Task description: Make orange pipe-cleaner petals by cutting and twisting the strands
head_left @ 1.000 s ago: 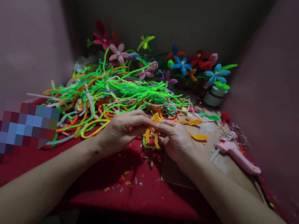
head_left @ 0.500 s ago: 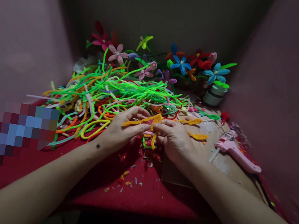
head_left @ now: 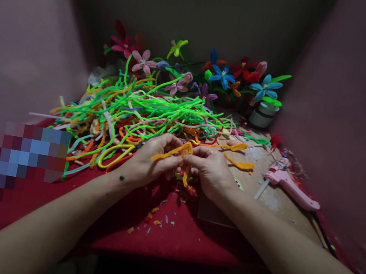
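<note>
Now pinching bent orange strip [head_left: 187, 147] in fingers [head_left: 195, 160] of left hand [head_left: 151, 154] and right hand [head_left: 215, 170], above red surface [head_left: 117, 229]; versus a second ago, splayed leftward at one end, so apparently mid-shaping. Left of two orange loops [head_left: 242, 165].

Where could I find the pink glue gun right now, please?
In the head view, the pink glue gun lies at the right-hand edge of the brown cardboard, to the right of the right hand and two loose orange pieces.

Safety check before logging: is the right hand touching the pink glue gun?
Apart. The head view shows cardboard between the right hand and the pink glue gun.
</note>
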Demonstrator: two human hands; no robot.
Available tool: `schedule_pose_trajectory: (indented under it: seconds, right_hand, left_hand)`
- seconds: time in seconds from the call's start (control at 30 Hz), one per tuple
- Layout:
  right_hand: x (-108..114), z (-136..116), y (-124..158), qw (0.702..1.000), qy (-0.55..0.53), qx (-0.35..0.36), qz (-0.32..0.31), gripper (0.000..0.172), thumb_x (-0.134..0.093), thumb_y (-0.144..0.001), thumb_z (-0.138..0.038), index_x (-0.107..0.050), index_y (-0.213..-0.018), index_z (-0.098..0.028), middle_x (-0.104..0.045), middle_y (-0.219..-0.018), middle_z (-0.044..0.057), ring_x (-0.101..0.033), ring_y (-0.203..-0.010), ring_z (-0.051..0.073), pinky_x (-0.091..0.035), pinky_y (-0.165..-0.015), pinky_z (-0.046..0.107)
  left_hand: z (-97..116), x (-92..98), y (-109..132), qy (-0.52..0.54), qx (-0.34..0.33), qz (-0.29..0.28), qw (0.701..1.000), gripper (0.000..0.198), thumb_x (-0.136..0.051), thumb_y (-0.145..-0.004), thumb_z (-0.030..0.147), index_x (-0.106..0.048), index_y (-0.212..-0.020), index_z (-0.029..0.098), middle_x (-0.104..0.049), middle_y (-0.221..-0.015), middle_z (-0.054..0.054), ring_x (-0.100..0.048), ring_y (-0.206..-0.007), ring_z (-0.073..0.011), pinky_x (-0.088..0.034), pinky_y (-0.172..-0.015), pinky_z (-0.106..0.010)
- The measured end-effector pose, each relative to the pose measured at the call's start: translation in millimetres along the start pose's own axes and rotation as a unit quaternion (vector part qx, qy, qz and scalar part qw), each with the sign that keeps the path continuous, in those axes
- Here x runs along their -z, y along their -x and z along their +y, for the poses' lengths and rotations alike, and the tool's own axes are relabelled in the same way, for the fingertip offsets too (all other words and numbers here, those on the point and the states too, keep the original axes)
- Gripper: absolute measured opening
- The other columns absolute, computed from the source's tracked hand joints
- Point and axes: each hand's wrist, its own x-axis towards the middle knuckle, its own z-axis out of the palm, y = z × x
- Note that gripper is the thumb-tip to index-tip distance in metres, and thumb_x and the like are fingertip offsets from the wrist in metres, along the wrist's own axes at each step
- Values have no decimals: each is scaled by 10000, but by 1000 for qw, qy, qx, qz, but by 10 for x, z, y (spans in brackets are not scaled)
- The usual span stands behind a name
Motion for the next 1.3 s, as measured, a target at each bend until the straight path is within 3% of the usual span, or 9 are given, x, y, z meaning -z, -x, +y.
schedule_pose_trajectory:
  seconds: [0.23, 0.47, 0.57, 0.73, 1.07, 1.2, 1.3]
  right_hand:
    - [-23, -10, 26, 999, 39, -15, 5, 115, -622, -586, -135, -515, -553, -160, -508, -456, -43, -420, -389, 60, -301, -386, 199]
    - [-53, 19, 41, 999, -28, -9, -32, 109, -565, -576, -119, -508, -649, -177, -576, -503, -28, -536, -422, 119, -403, -434, 236]
    - [-58, 1, 54, 998, -22, -20, -55, 112, -535, -583, -125, -473, -651, -189, -552, -452, -35, -524, -370, 128, -399, -398, 240]
    - [-71, -57, 83, 999, -19, -26, -36, 133, -513, -573, -113, -434, -636, -199, -528, -413, -42, -491, -328, 117, -384, -362, 227]
    - [-57, -31, 53, 997, -55, -34, -50, 145, -528, -582, -100, -461, -676, -188, -544, -450, -34, -505, -351, 123, -390, -363, 228]
    - [-42, -39, 34, 995, -68, -24, -69, 110, -622, -652, -185, -524, -697, -161, -560, -499, -28, -515, -387, 99, -408, -390, 214]
    - [-17, -25, 11, 994, -69, -22, -78, 191, -661, -687, -301, -567, -688, -136, -565, -510, -15, -510, -376, 94, -400, -367, 211]
  left_hand:
    - [63, -12, 13, -12, 24, -1, 1000, 243, -627, -709, 239, -474, -879, 155, -599, -624, 23, -551, -454, -105, -434, -437, -211]
    - [27, -56, 5, 109, 46, -9, 993, 245, -611, -672, 147, -463, -867, 162, -615, -576, 28, -575, -443, -116, -471, -456, -225]
    - [6, -131, -13, 143, 54, 7, 988, 259, -605, -669, 126, -442, -862, 178, -610, -580, 40, -575, -444, -116, -493, -444, -236]
    - [-8, -193, -28, 161, 40, 33, 986, 278, -575, -656, 74, -420, -860, 184, -591, -576, 60, -577, -441, -117, -532, -445, -276]
    - [25, -148, -32, 207, 60, 14, 976, 300, -563, -642, 62, -422, -884, 170, -600, -615, 36, -592, -489, -121, -552, -491, -300]
    - [-18, -115, -40, 213, 70, -15, 974, 279, -585, -664, 77, -439, -889, 156, -609, -646, 12, -603, -523, -127, -553, -510, -297]
    - [-30, -82, -37, 217, 83, -33, 972, 287, -587, -660, 64, -456, -901, 148, -602, -640, 10, -606, -524, -130, -552, -516, -297]
